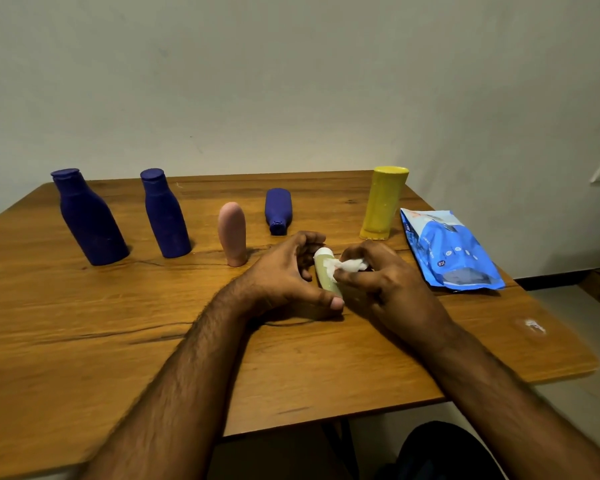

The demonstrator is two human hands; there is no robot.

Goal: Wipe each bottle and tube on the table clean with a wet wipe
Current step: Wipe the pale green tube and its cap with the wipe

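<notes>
A small pale-green plastic tube with a white cap (326,273) stands near the front middle of the wooden worktop (118,323), between the two hands. The left hand (284,271) curls its fingers and thumb round the tube, apparently to steady it against the rubbing. The right hand (385,282) pinches a crumpled white wet wipe (349,265) and presses it to the tube's upper side, so the wiping of this tube seems under way.

Behind it stand a pink rounded tube (232,233) and, to the left, two tall dark-blue bottles (89,220) (165,214). A smaller dark-blue bottle (278,211) lies on its side, cap toward the person. A yellow cylindrical bottle (383,202) stands to the right, just beside a blue wet-wipe pack (447,251), which lies within easy reach of the right hand, likely for fresh wipes.
</notes>
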